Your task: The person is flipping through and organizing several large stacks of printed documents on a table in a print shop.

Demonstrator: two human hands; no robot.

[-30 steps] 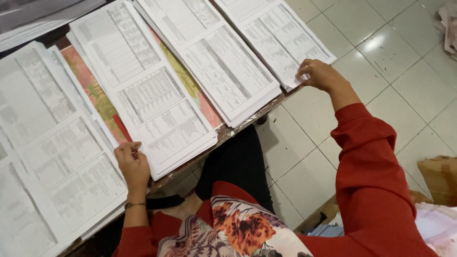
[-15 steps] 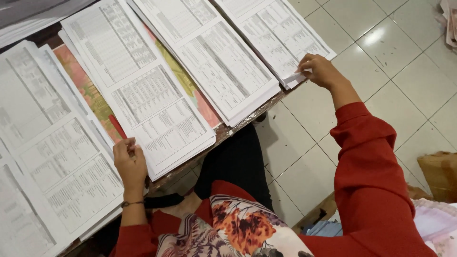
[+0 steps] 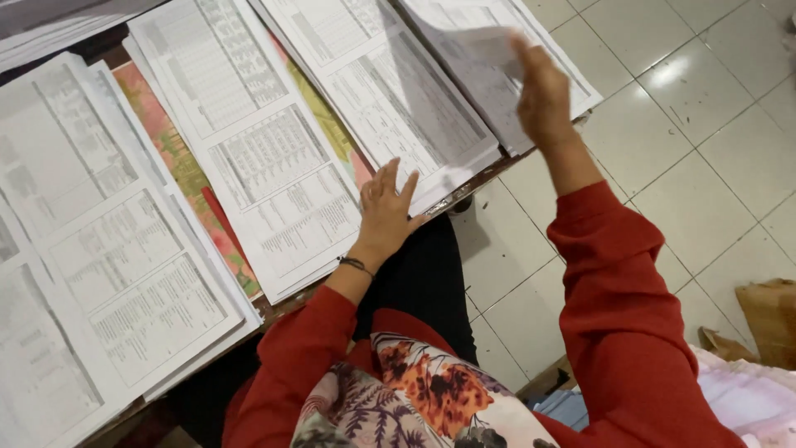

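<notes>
Right-hand grip: the right hand (image 3: 543, 91) is raised above the far-right stack with its fingers pinched on a single printed sheet (image 3: 485, 46); sheet and hand are blurred, so how much of the edge the fingers cover cannot be told.
Left-hand grip: the left hand (image 3: 385, 207) lies flat and open, fingers spread, holding nothing, pressing on the near corner of the middle stack (image 3: 390, 91).
Where the sheet lies: lifted off the far-right stack (image 3: 564, 75), its free end pointing up and to the left of the pinching fingers, hanging over the gap between that stack and the middle one.
Long axis: the stacks run side by side, each with its long side slanting from the table's near edge up toward the top left; the lifted sheet seems to follow roughly the same slant.
Nearer hand: the right hand has the sheet; the left is near, one stack over and lower down at the table's edge.
Other stacks: a third stack (image 3: 249, 158) lies left of the left hand, and a fourth (image 3: 91, 265) at the far left, all printed with dense tables.
Beneath: a flowered cloth (image 3: 178, 162) shows in strips between the stacks.
In the way: nothing stands between the lifted sheet and the neighbouring stacks; the left forearm in its red sleeve (image 3: 294, 357) crosses the table's near edge only.
Beside: pale floor tiles (image 3: 705, 108) to the right.
</notes>
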